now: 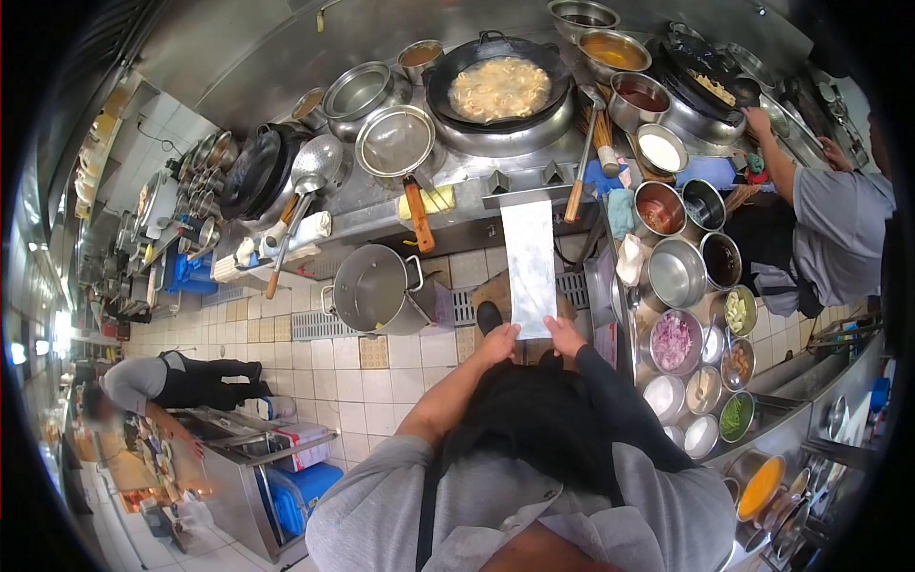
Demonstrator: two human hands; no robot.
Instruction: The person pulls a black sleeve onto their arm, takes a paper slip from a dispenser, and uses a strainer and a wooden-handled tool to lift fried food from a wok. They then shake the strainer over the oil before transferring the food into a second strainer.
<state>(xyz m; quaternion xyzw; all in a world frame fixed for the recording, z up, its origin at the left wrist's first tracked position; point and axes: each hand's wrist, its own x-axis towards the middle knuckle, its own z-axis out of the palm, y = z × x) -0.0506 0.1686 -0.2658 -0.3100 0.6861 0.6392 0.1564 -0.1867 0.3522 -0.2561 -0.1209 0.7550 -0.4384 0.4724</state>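
A long pale cloth or sheet [531,262] hangs flat from the front edge of the stove down to my hands. My left hand [499,343] pinches its near left corner, and my right hand [564,337] pinches the near right corner. Beyond its far end, a wok [499,84] on the burner holds pale food in bubbling liquid. Left of the cloth, a wire strainer [395,141] with a wooden handle rests on the stove beside a yellow cloth [431,201]. On the right lies a ladle with a wooden handle [575,199].
A large pot [374,286] stands low on the left. Bowls of ingredients, including chopped onion [674,342], line the counter at my right. One co-worker [839,219] works at a right-hand wok; another person [152,386] bends over a counter at the lower left.
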